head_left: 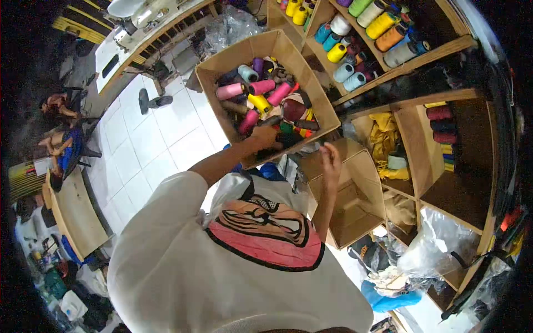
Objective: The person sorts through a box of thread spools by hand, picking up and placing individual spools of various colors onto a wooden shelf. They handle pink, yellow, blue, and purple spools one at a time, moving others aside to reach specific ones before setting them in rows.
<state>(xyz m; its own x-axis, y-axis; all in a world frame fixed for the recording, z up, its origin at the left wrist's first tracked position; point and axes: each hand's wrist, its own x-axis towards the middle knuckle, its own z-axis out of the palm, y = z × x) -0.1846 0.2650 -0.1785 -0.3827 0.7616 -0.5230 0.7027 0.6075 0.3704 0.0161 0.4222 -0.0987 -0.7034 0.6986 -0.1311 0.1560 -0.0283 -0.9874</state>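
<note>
A cardboard box (222,65) full of thread spools in pink, yellow, purple, teal and dark colours is tilted in front of the shelves. My left hand (265,136) reaches over the box's near wall, its fingers buried among the dark spools; whether it grips one is hidden. My right hand (331,156) is raised just below the box's near right corner, fingers apart and close to the cardboard edge, holding nothing that I can see. My white T-shirt with a pink and black print fills the lower part of the view.
An empty cardboard box (355,200) stands open below my right hand. Wooden shelves (411,61) hold several large thread cones, yellow cloth (384,136) and dark red spools (440,123). Plastic bags (433,244) lie at the lower right. White tiled floor and a sewing table (139,33) are to the left.
</note>
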